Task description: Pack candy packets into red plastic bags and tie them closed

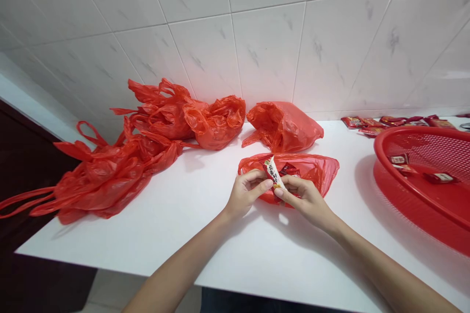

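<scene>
- One head-worn view looks forward and down over the counter's (205,234) near edge, from close range.
- It faces the tiled wall (264,34) along the far edge.
- The counter's left end shows; its right side runs out of frame.

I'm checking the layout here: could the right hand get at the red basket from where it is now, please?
Probably yes: the red basket lies open just to the right of the right hand, with bare counter between, though that hand is holding a snack packet.

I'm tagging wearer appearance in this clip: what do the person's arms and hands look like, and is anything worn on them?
Both forearms are bare, with no sleeves in view. The left hand and right hand wear no gloves, and no rings, watch or bracelet show. Fingernails look short and unpainted.
</scene>
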`<state>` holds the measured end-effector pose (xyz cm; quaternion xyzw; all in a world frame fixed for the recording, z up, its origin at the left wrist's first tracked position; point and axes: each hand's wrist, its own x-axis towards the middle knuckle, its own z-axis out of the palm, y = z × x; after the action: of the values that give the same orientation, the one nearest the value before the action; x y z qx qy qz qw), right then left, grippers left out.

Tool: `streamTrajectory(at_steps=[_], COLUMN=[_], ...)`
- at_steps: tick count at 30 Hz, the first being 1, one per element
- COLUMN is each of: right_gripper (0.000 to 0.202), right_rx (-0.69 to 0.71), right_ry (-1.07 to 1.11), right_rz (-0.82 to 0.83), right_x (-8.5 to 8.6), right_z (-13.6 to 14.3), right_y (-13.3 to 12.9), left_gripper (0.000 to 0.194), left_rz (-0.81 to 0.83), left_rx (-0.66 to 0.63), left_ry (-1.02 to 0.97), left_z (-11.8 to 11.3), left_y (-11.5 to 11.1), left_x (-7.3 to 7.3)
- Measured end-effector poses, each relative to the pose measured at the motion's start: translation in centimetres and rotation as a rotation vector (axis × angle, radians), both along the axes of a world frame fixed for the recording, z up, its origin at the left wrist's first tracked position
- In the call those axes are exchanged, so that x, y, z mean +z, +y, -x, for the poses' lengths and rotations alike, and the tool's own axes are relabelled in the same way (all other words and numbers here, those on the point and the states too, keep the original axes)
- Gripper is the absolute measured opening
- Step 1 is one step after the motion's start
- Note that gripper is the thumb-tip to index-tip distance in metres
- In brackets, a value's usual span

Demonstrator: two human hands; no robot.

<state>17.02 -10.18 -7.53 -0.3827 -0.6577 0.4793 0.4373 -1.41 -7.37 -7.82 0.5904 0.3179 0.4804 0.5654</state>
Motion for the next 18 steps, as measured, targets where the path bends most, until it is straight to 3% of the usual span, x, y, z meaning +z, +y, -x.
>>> streamTrajectory(at_steps=[10, 18], right_gripper=[0.036, 0.036], right_rx=[0.026, 0.047], right_ry=[-0.038, -0.039], right_rz=[-0.02, -0.007], right_x=[-0.3, -0.3], right_z=[0.09, 0.05], right_y=[0.11, 0.15], left_gripper=[0.031, 0.032], left_rz=[-0.084, -0.084], left_rx=[0.069, 0.052], left_ry=[0.103, 0.112], left_z=[0.07, 0.12], left_y=[-0.15, -0.18], left_x=[0.04, -0.12])
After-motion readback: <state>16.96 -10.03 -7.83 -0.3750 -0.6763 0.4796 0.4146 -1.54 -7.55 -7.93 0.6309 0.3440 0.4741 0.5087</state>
